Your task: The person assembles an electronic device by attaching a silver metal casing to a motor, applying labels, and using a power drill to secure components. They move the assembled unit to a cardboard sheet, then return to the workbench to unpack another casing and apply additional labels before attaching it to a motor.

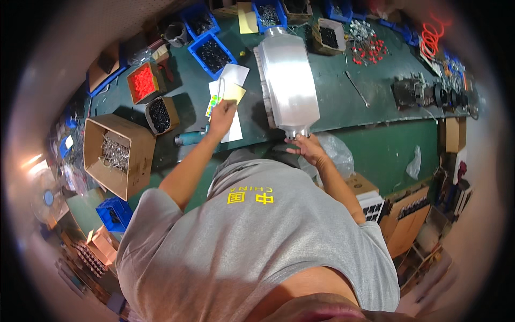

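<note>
My left hand is closed in a pinch over a yellow paper and white sheets. A thin bent metal rod lies by its fingertips; whether they pinch the rod or the paper is unclear. A shiny silver metal housing with a narrow neck at each end lies lengthwise on the green bench. Its near neck reaches the bench edge, where the curled fingers of my right hand grip the rim. Beside my left forearm lies a teal-handled power tool.
Blue bins of dark small parts line the far side. To the left stand boxes of red parts, black parts and metal pieces. A wrench, red-tipped parts and a black fixture occupy the right.
</note>
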`<action>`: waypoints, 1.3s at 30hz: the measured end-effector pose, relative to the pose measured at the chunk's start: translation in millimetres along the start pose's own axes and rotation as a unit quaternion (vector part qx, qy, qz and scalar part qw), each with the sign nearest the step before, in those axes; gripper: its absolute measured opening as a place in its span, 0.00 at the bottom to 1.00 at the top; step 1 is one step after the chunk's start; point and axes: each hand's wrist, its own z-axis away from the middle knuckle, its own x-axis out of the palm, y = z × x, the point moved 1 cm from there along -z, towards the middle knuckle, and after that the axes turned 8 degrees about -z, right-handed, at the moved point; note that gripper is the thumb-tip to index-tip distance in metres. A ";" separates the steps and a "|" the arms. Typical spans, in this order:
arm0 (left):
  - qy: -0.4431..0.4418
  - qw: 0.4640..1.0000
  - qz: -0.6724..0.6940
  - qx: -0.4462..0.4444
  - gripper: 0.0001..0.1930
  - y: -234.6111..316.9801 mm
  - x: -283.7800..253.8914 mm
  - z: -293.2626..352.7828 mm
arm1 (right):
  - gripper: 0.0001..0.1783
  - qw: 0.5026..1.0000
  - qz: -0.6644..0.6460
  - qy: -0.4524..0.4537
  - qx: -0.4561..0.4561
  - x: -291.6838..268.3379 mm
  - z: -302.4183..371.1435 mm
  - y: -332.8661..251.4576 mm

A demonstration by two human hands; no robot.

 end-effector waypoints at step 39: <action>-0.042 0.906 -0.405 0.119 0.34 223.6 83.2 -211.1 | 0.26 0.994 -0.035 -0.099 0.027 -2.7 -10.6 -0.2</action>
